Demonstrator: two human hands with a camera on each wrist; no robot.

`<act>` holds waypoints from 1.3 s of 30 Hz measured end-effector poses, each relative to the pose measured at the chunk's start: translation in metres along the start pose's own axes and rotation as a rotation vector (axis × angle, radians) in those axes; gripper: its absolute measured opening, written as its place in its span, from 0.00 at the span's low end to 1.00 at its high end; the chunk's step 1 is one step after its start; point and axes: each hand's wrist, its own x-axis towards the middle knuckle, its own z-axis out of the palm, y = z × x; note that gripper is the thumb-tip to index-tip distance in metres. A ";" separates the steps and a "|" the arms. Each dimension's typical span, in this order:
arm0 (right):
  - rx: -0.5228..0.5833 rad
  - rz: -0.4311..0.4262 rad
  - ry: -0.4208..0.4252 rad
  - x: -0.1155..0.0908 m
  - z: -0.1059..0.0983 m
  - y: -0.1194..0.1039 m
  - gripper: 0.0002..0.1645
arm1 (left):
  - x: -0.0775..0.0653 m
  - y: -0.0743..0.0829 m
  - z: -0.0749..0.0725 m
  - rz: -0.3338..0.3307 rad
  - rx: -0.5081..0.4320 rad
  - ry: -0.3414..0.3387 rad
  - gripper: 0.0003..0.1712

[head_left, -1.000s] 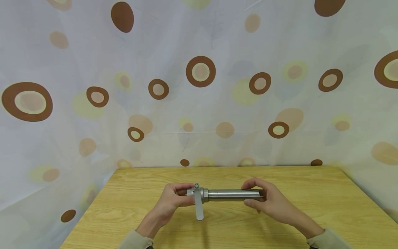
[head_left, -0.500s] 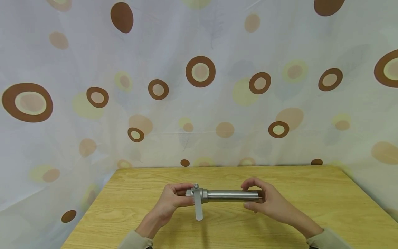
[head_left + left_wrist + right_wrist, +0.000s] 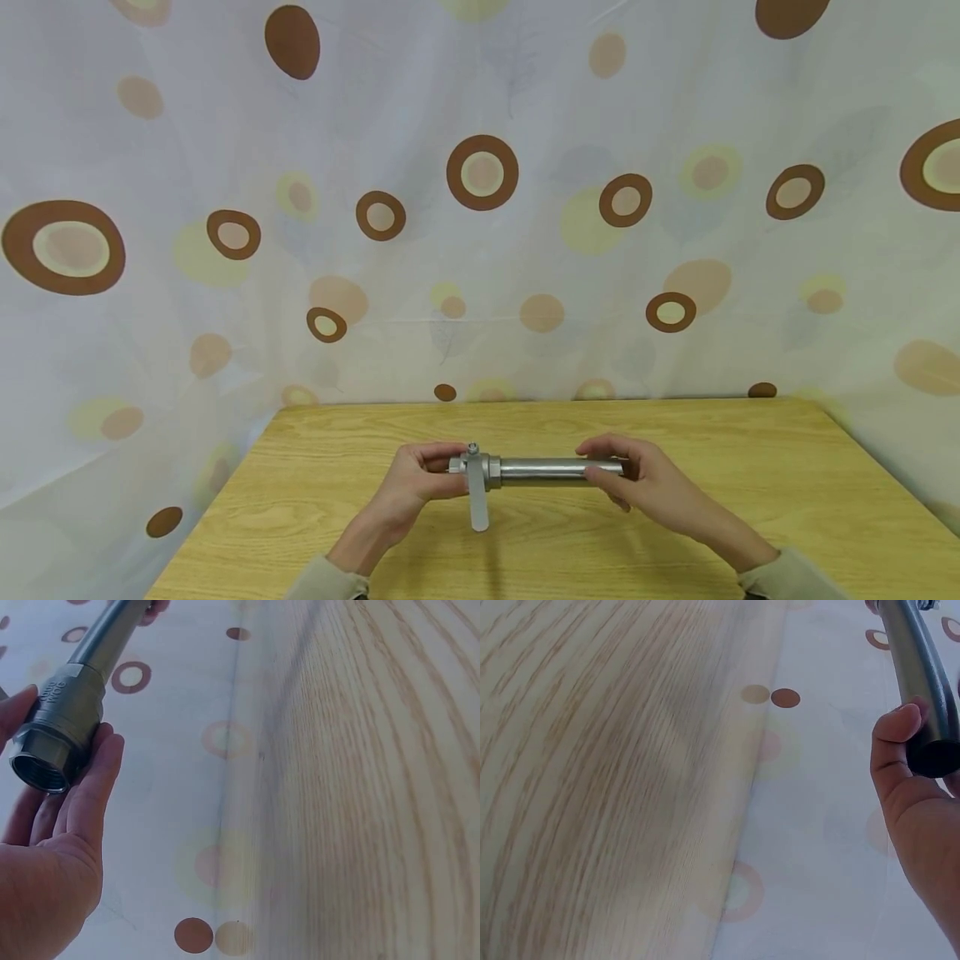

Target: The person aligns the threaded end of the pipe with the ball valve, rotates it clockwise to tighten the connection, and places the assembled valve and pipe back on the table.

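Observation:
A silver ball valve (image 3: 491, 471) with a flat lever handle (image 3: 477, 504) is joined to a straight metal pipe (image 3: 543, 469), both held level above the table. My left hand (image 3: 405, 487) grips the valve body, its thumb in front and fingers behind. In the left wrist view, the valve's threaded open end (image 3: 41, 771) faces the camera, and raised lettering shows on its body. At the pipe's far right end, my right hand (image 3: 652, 487) holds it between thumb and fingers. The right wrist view shows the dark pipe end (image 3: 934, 757) inside the curled fingers of that hand.
Below both hands lies a wood-grain table (image 3: 337, 433). A pale curtain (image 3: 540, 250) with brown, yellow and peach spots hangs behind it and along both sides.
My right thumb has moved up from below the pipe onto its front, and the fingers have shifted round the pipe's end. My left hand and the valve stay almost still.

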 end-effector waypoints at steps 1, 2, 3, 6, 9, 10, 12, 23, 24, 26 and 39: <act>0.012 -0.007 -0.002 0.000 0.001 0.001 0.17 | 0.000 0.000 0.000 0.000 0.001 -0.001 0.29; 0.020 -0.013 -0.003 0.000 0.001 0.001 0.18 | 0.000 -0.001 0.000 0.000 0.002 -0.001 0.29; 0.028 -0.016 -0.005 -0.001 0.001 0.001 0.19 | 0.000 -0.001 0.000 0.000 0.003 -0.002 0.29; 0.040 -0.021 -0.015 -0.001 0.001 0.002 0.18 | 0.000 -0.001 -0.001 0.004 0.008 -0.004 0.29; 0.021 -0.001 -0.016 0.000 0.001 0.002 0.15 | -0.001 -0.001 -0.001 0.007 0.010 -0.002 0.29; 0.019 0.005 -0.019 0.001 0.000 0.001 0.15 | -0.001 0.000 0.000 0.006 0.009 -0.001 0.29; 0.012 0.018 -0.022 0.002 0.000 0.001 0.14 | -0.002 0.000 0.000 0.005 0.011 0.003 0.28; 0.036 -0.023 -0.004 0.001 0.003 0.001 0.21 | -0.003 0.002 0.000 0.005 0.009 0.009 0.28; 0.049 -0.032 -0.013 0.001 0.003 0.001 0.20 | -0.003 0.002 0.000 0.004 0.010 0.008 0.28; 0.060 -0.041 -0.025 0.001 0.003 0.001 0.18 | -0.003 0.001 0.000 0.003 0.011 0.006 0.28; 0.016 -0.019 0.003 0.000 0.003 -0.001 0.22 | -0.002 0.001 0.001 0.004 0.011 0.013 0.28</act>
